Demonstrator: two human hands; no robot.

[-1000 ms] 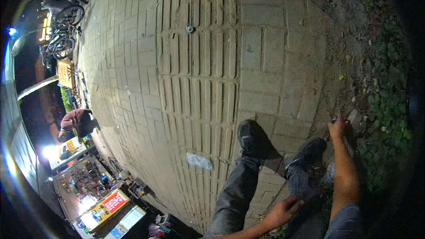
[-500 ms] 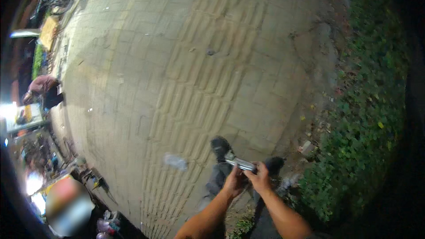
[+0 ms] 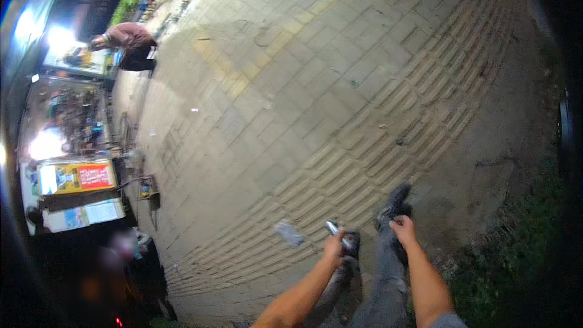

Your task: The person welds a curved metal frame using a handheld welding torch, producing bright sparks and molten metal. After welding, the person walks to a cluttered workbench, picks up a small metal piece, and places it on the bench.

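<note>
My left hand (image 3: 333,249) is closed around a slim, silvery metal object (image 3: 337,235), held above my left foot. Its exact kind is too small and blurred to make out. Apart from it, my right hand (image 3: 403,231) is in front of my right lower leg, fingers curled together. Whatever those fingers may hold is hidden. Dark shoes (image 3: 398,195) and grey trousers (image 3: 385,273) show beneath my arms. A crumpled clear plastic bag (image 3: 288,234) lies on the paving, left of the silvery object.
Brick paving (image 3: 285,121) with a ribbed strip (image 3: 364,170) spreads ahead. Along the left stand a brightly lit stall (image 3: 73,115) full of small goods and a yellow-and-red sign (image 3: 76,177). A person (image 3: 129,42) bends over there. Dark low plants (image 3: 504,267) border the right.
My hands have parted: both held the silvery object before, now only the left does. My right hand has moved right. The view has swung left toward the stall, and my feet have shifted.
</note>
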